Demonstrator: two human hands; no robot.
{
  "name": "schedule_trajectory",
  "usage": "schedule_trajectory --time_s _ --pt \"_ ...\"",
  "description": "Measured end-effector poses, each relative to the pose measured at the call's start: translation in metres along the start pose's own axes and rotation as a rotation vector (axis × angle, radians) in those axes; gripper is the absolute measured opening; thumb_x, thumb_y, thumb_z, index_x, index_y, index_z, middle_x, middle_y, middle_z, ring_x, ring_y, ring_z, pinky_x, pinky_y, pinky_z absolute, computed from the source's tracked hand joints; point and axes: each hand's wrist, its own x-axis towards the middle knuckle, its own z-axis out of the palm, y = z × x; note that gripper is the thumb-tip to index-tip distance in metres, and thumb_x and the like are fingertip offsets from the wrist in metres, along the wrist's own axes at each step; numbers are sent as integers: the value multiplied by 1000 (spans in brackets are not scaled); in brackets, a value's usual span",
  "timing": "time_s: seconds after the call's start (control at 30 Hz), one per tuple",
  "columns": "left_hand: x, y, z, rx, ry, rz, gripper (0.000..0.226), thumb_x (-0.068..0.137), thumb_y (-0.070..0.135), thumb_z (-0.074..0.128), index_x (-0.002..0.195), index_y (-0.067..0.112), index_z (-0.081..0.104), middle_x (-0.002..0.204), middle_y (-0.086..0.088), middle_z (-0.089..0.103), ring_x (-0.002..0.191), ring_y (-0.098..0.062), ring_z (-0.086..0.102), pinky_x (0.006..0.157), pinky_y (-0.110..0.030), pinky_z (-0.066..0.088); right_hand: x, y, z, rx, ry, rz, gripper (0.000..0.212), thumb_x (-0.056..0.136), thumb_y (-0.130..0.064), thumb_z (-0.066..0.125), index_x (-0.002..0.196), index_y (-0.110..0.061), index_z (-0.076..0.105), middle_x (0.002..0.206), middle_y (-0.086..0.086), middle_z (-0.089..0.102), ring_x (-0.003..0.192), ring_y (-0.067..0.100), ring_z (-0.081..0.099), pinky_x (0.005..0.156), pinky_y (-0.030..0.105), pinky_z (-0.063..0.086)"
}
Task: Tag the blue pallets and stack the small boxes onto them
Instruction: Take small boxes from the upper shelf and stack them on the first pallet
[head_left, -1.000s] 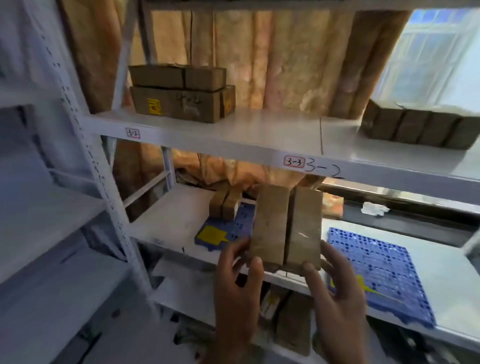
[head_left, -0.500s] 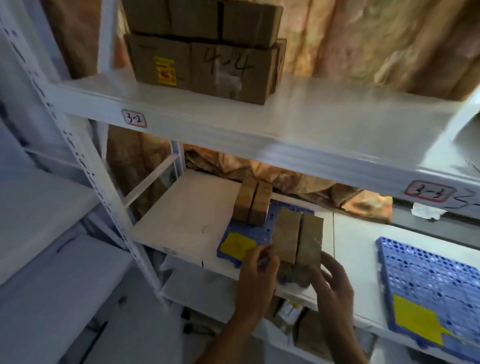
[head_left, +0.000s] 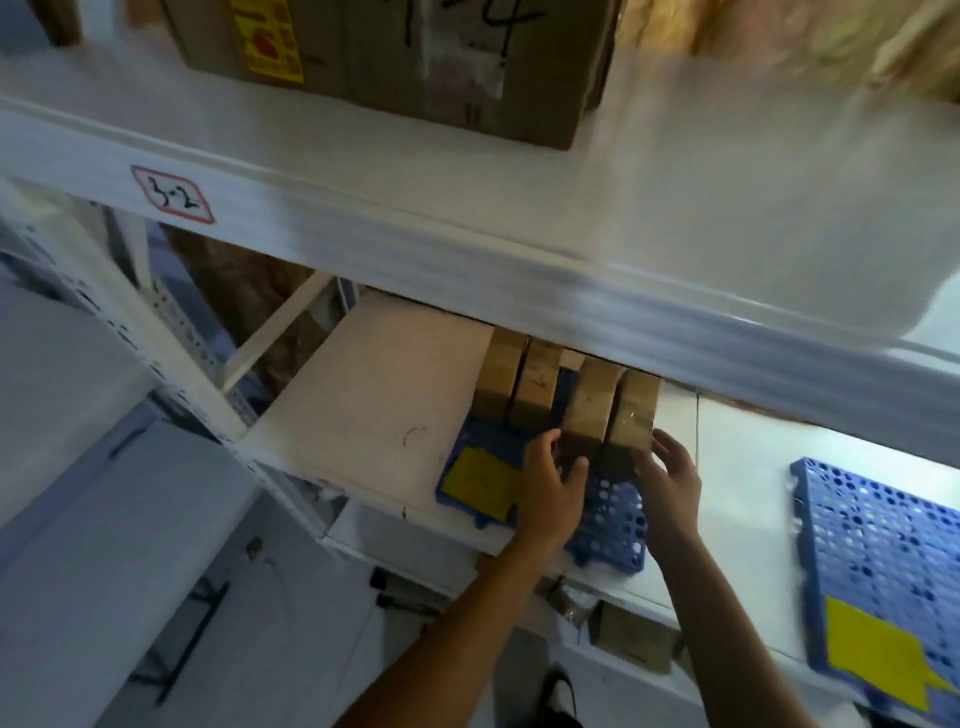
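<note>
A blue pallet with a yellow tag lies on the middle shelf. Two small brown boxes stand side by side at its back. A second pair of small boxes stands on the pallet just to their right, pressed between my hands. My left hand grips the pair's left side. On the right side lies my right hand. The upper shelf hides the far ends of the boxes. Another blue pallet with a yellow tag lies at the right.
The upper shelf beam, labelled 3-2, overhangs the working shelf closely. A large cardboard box stands on the upper shelf. The white shelf board stretches left of the pallet. More brown boxes sit on the shelf below.
Both hands carried the pair of boxes forward under the upper shelf and down onto the tagged pallet, beside the first pair. The camera moved closer and tilted down.
</note>
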Motion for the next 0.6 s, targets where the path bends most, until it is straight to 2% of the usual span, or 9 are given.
schedule_trajectory --time_s 0.1,0.2,0.3,0.4,0.47,0.53,0.6 --pt "-5 -8 -1 6 -11 73 54 98 29 58 148 27 38 149 9 39 137 -6 42 113 -28 40 11 -7 11 -5 -2 12 42 97 -15 71 137 -11 60 127 4 67 110 16 67 96 37 56" --pt "-4 -14 -12 -6 -111 17 57 102 21 53 155 27 33 159 8 35 145 -7 33 120 -36 33 16 -11 22 -12 -14 9 40 97 -8 69 136 -5 60 126 9 68 112 21 67 98 37 56" --pt "1 -13 -22 -9 -190 -39 57 105 21 49 158 26 29 164 6 29 151 -13 27 122 -40 30 18 -11 27 -49 -31 -10 35 98 -4 65 133 -6 62 122 6 70 107 13 69 91 25 56" --pt "1 -5 -28 6 -239 -71 57 107 26 45 160 27 25 167 6 23 152 -15 23 123 -41 27 12 -10 27 -104 -79 -34 25 103 -13 58 127 -17 67 114 -5 73 98 -1 68 88 21 53" --pt "-2 -3 -32 7 -253 -73 55 108 28 43 160 24 27 167 3 24 152 -17 25 122 -40 27 1 -8 24 -153 -65 -37 26 107 -24 51 128 -21 67 120 -8 71 105 -1 66 89 19 49" --pt "-8 -2 -34 28 -264 -57 52 108 33 41 158 23 31 165 2 29 150 -18 30 121 -39 29 -10 -7 18 -195 -13 -25 39 109 -30 46 143 -17 59 139 -1 63 125 9 60 103 24 45" --pt "-16 3 -38 47 -286 -53 51 108 40 39 157 26 35 163 2 34 147 -18 36 119 -37 32 -23 -7 13 -269 8 -11 45 110 -34 43 150 -15 53 147 8 58 133 25 55 111 42 45"
